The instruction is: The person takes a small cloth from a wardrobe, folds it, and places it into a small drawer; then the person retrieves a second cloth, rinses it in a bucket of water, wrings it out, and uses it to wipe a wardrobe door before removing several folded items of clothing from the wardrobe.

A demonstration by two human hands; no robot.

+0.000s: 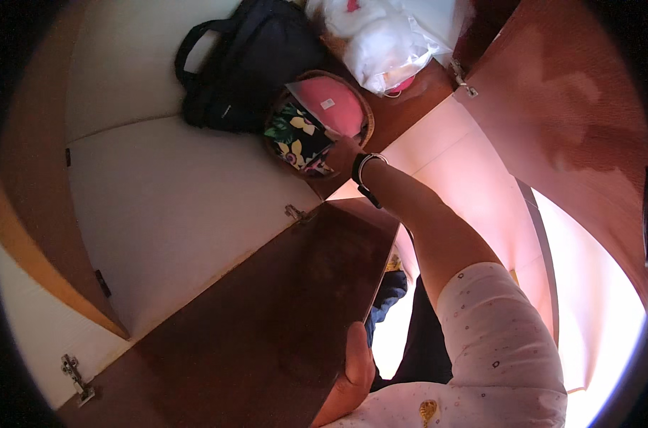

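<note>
Well, my right hand (344, 153) touches floral cloth (295, 143) in a round basket (369, 114), my left hand (354, 367) the brown door (267, 299); whether either's fingers clamp, I can't tell.

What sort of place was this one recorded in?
Likely a storage cupboard, perhaps in a home: a brown door on metal hinges, with a black bag and a round basket side by side.

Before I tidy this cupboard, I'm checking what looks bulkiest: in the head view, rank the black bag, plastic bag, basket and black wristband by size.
1. Black bag
2. Plastic bag and basket: too alike to rank
3. Black wristband
</note>
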